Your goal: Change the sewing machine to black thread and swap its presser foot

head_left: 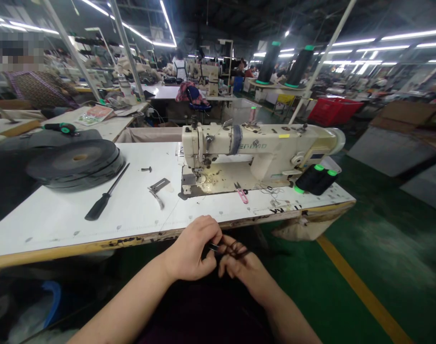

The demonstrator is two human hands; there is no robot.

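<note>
Just in front of the white table's edge, my left hand [198, 248] is closed around a small dark piece [213, 247] with a shiny edge. My right hand [241, 263] is beside it, its fingers curled around dark thread-like strands [235, 249] that touch the same spot. What exactly these strands are is too blurred to tell. Beyond the hands stands a cream sewing machine [268, 153]. Pink-handled snips [242, 193] lie at its base, and a metal guide piece [158, 186] rests to its left.
The white table [132, 210] holds a black-handled screwdriver [105, 196], stacked rolls of black tape [76, 162] and black thread spools [316, 180]. At the right is a red basket [332, 111]. A person [38, 86] sits at the far left.
</note>
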